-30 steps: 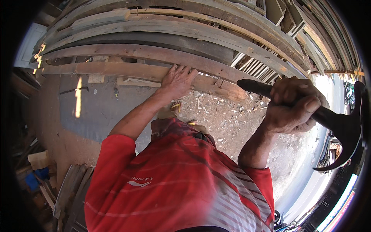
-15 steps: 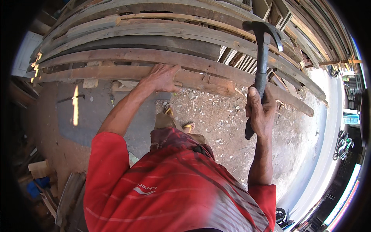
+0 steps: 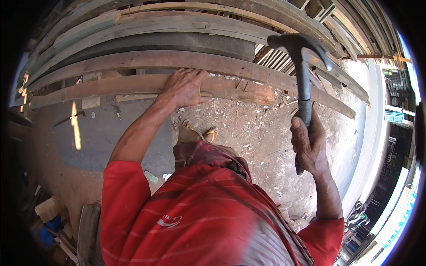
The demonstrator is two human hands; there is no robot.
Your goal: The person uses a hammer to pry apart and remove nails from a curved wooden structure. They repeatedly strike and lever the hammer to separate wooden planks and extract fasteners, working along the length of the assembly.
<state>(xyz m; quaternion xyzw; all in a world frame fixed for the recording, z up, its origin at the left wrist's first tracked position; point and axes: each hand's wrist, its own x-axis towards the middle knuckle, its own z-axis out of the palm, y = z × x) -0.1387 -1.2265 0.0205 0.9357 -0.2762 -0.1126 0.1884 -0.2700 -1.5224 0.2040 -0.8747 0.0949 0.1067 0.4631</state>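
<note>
My right hand [image 3: 310, 144] is closed round the lower grip of a claw hammer [image 3: 304, 86]. The hammer is raised, its dark head away from me and its claw toward the right. My left hand [image 3: 184, 86] holds the nearest reddish-brown wooden plank [image 3: 124, 85], fingers over its far edge and thumb on the near side. The plank's right end looks rough, with thin bits sticking up from it that could be nails or splinters. Just beyond lies a longer wooden beam [image 3: 146, 60], running parallel. The left fingertips reach toward that beam; whether they touch it, I cannot tell.
More long boards [image 3: 177, 22] are stacked behind the beam. A dark grey sheet [image 3: 115, 142] covers the ground at left, with a dark bar [image 3: 69, 119] on it. Pale chips litter the dirt floor [image 3: 248, 128] by my sandalled feet. Offcuts [image 3: 46, 208] lie at lower left.
The right hand and hammer have shifted rightward and a little closer to me. My left hand keeps its place on the plank. The whole view has tilted slightly.
</note>
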